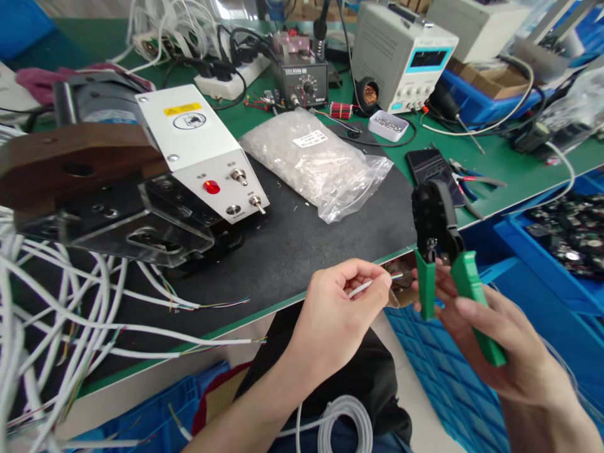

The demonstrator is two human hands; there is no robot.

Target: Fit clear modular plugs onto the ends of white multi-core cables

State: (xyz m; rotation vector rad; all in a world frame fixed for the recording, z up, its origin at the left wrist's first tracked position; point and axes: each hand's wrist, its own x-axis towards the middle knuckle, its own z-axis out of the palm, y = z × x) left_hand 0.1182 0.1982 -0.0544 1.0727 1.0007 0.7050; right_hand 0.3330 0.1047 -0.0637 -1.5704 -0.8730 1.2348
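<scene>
The left hand (337, 314), low in the middle of the frame, pinches a thin white cable (361, 288) between thumb and fingertips. The cable's end, with its short coloured wires, points right toward the crimper (438, 233). The right hand (491, 333), at lower right, is wrapped around the crimper's green handles, which stand apart from each other; the black head points upward, just off the edge of the counter (292, 251). The wire tips sit just beside the lower part of the black head; whether they are inside it cannot be told.

On the black mat at centre lies a clear bag (321, 163) of small pale parts with a white label. Left of it stands a white box (202, 151) with a red lamp and toggle switches, fixed to a darker machine. Many white cables (70, 296) with stripped ends spread over the lower left of the frame. Along the top are a soldering station (304, 78), a power supply (401, 53) and a small tray (387, 124) of bits. Blue bins (557, 251) fill the right side, and a coil (344, 421) of white cable lies at the bottom centre.
</scene>
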